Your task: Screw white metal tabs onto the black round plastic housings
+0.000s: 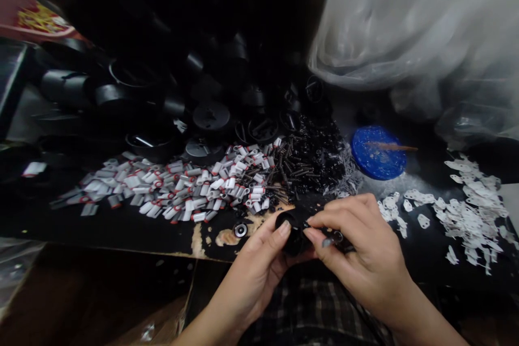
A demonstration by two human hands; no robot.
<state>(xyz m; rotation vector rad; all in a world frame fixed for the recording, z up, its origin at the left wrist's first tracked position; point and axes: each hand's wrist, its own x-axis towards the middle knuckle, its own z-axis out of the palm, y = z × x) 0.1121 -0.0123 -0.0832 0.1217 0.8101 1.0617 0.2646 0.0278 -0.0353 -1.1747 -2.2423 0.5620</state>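
Note:
My left hand (259, 262) and my right hand (357, 248) meet just above the near edge of a dark worktable (121, 227). Between them sits a small black round part (292, 230). The left fingers curl under and around it. The right thumb and forefinger pinch at its right side, where a small metal piece (336, 237) shows. Just beyond the hands lie a heap of small white and red sleeves (182, 189) and a pile of dark coil springs (287, 170).
Black round housings (211, 116) are stacked at the back. A blue lid (378, 152) with a stick across it sits right of centre. Flat white plastic pieces (466, 211) spread to the right. A clear plastic bag (413, 27) looms at the upper right. A small metal eyelet (240, 230) lies near the left hand.

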